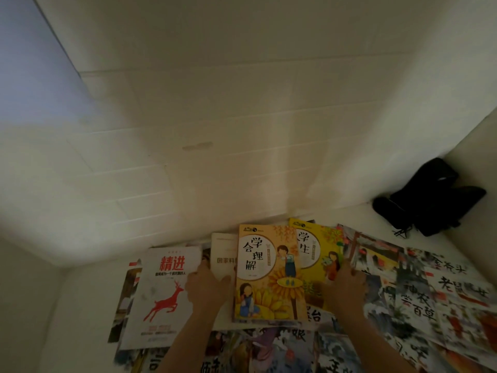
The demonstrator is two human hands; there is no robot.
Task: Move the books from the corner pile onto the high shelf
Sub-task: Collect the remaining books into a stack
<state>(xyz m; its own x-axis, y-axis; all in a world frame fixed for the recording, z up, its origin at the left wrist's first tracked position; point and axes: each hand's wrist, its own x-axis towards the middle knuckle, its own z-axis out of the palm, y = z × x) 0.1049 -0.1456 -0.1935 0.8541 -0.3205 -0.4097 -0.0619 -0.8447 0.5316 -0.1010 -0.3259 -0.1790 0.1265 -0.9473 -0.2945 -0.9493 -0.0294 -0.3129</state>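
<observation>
An orange picture book [269,273] lies face up on the white shelf [86,292], overlapping a yellow book [320,246] on its right and a cream book [223,251] on its left. A white book with a red deer [161,294] lies further left. My left hand [207,288] grips the cream book's left edge, thumb on its cover, just beside the deer book. My right hand [344,288] holds the yellow book's right edge, fingers curled over it. Under and in front of these lie several illustrated books [419,292] with ink-style covers.
A black bag [430,200] sits in the shelf's back right corner. White tiled wall rises right behind the books; a side wall closes the shelf on the left. Bare shelf surface shows at the far left and around the bag.
</observation>
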